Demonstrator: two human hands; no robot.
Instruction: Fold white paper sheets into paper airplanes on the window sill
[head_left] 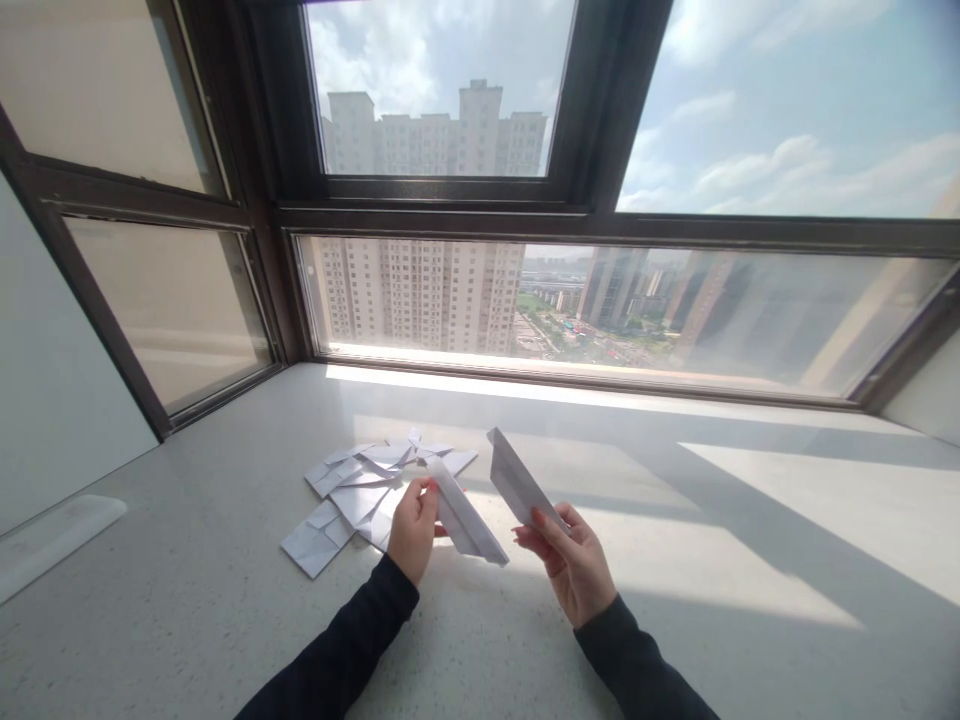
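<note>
White and folded flat, the left slip is in the left hand, whose thumb and fingertips are closed in a pinch on its left edge, nearer the upper end. It slants down to the right, its lower end pointing toward the right hand. That hand has its own grip: the thumb lies along the near face of the right slip and the fingers bend behind and below, pinching the lower end closely while the upper end sticks out free, up and to the left. Both slips are held up over the pale, speckled sill, side by side with a gap between them, tilted much the same way. Just beyond the left hand, and partly hidden by it and the left slip, a pile of folded white paper is spread on the sill, pieces overlapping at various angles, one jutting out toward the near left. Dark sleeves reach to both wrists. Sunlight crosses the sill in bright patches, strongest along the window and at the right. Past the brown frame, a tall tower rises under a cloudy blue sky.
</note>
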